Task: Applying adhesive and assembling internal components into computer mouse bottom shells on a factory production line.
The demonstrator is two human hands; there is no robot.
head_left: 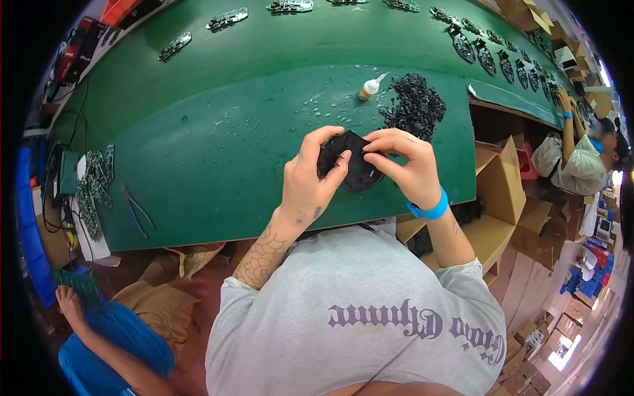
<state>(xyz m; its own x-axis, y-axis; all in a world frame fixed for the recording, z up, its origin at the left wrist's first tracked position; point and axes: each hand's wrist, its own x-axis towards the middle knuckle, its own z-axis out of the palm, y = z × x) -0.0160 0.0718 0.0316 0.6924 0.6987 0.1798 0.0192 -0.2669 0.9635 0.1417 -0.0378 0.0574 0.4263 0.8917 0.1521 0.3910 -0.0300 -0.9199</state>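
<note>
Left hand [309, 175] pinches the black shell [358, 177], thumb across its face! Right hand [411, 162] touches its right side; can't tell what, if anything, those fingers pinch.

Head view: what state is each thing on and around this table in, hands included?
Left hand: closed around the black shell, thumb on its face
Right hand: fingertips drawn together at the shell's right side
Black shell: held up, tilted
Bottle: nozzle on
Pliers: lying down, handles spread
Small black parts: loosely heaped
Green tabletop: spotted with shiny specks
Cardboard box: open
</note>
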